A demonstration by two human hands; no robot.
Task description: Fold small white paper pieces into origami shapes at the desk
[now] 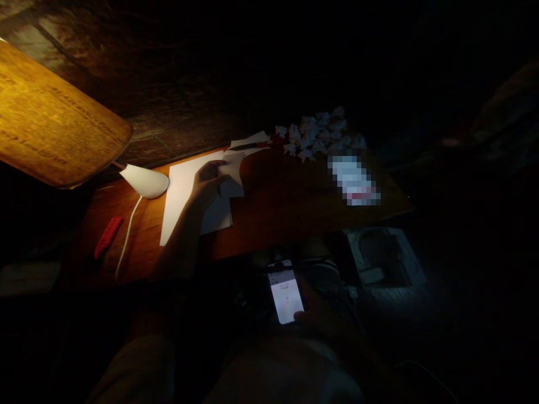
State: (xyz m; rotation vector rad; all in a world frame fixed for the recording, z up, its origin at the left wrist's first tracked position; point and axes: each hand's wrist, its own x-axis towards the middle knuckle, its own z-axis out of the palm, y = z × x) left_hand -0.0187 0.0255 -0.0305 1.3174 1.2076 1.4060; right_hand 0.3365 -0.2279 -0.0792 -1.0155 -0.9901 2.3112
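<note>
My left hand (206,182) is over a stack of white paper sheets (181,191) on the wooden table. Its thumb and fingers are closed on the near edge of a smaller piece of paper (236,177). Below the table's front edge, my right hand (314,311) grips a smartphone (287,300) with a lit screen, thumb at its lower right side. Just beyond the left hand, a dark, slim tool with a red handle (272,144) lies on more paper (252,138); its exact kind is unclear.
Several folded paper shapes (311,134) are heaped at the table's (278,196) far right, behind a blurred-out bright rectangle (353,178). A lamp with a yellow shade (59,123) and white base (147,181) stands left, near a red strap-like item (108,237). A pale box (385,258) sits below right.
</note>
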